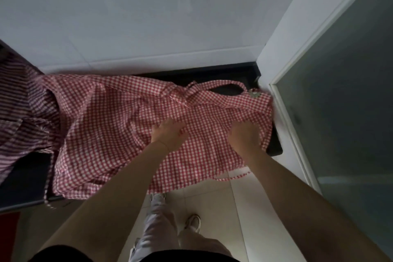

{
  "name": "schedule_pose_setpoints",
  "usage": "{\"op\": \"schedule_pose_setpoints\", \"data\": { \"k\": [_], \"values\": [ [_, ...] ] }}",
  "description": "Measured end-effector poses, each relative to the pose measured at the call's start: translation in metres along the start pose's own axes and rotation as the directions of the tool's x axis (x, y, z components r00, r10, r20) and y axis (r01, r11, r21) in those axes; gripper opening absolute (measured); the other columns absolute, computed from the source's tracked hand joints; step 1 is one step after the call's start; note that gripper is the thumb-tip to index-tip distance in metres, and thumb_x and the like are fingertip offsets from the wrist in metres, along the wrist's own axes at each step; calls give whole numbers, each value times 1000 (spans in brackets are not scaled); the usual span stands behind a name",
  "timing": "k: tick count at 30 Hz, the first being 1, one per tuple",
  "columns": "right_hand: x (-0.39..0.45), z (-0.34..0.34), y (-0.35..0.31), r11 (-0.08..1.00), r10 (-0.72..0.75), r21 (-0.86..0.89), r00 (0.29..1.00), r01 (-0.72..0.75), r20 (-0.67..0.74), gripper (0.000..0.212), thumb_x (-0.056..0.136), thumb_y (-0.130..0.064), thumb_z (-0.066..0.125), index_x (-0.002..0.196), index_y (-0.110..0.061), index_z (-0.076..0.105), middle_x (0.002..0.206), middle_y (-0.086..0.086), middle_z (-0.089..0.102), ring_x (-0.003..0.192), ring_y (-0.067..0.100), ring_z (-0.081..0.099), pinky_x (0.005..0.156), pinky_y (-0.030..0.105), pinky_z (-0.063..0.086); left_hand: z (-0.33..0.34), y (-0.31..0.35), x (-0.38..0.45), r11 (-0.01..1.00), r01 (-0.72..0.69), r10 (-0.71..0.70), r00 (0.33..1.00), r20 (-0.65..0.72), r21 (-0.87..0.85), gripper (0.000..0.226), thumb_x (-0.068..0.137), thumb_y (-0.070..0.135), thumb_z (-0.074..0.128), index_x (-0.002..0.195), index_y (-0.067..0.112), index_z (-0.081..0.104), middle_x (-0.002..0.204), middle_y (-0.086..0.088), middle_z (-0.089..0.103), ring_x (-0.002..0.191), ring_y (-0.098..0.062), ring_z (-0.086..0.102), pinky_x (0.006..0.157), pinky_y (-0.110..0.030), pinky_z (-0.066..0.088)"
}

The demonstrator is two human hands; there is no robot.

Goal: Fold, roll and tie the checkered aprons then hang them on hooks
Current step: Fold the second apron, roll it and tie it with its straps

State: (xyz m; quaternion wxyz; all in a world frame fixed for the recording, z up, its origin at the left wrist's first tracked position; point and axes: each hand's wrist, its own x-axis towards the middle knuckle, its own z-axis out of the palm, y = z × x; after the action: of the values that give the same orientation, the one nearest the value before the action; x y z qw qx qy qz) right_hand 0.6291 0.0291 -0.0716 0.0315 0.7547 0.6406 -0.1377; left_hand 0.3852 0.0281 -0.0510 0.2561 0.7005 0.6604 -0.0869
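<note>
Red-and-white checkered apron (119, 125) is lying spread and rumpled across the dark worktop (27, 181), its lower edge hanging over the front toward the floor. Neck loop (221, 85) is sitting at the far right end, beside a small pale decoration (254, 93) at the apron's corner. A thin tie strap (234, 177) is dangling off the front right edge.

Left hand (168, 136) is pressing down on the apron's middle, fingers bent into the fabric; cannot tell if it is actually pinching cloth. Right hand (244, 134) is resting on the apron's right part, fingers curled down into the fabric; grip likewise unclear.

A second, darker striped apron (19, 100) is lying bunched at the left end of the worktop, touching the red one. White tiled wall (148, 17) is running behind, glass door (350, 102) standing at the right. Person's legs and white shoes (192, 222) are standing on the pale tiled floor (214, 198).
</note>
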Motion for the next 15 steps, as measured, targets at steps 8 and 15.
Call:
{"op": "schedule_pose_setpoints", "data": {
  "k": [8,15],
  "values": [
    [-5,23,-49,892,-424,-75,883,446,200,61,100,-47,44,155,-29,25,164,3,17,150,29,18,120,50,24,4,-45,-5,968,233,-231,972,39,-88,97,82,66,61,156,36,5,164,-6,-10,150,-38,-6,116,-66,10],
    [17,11,-70,860,-478,-150,873,488,101,58,96,-47,36,151,-26,36,149,9,46,134,31,45,114,45,33,-13,-40,11,974,227,-228,973,-31,-14,88,84,78,44,154,29,20,156,-13,29,142,-38,30,113,-59,26]
  ]
}}
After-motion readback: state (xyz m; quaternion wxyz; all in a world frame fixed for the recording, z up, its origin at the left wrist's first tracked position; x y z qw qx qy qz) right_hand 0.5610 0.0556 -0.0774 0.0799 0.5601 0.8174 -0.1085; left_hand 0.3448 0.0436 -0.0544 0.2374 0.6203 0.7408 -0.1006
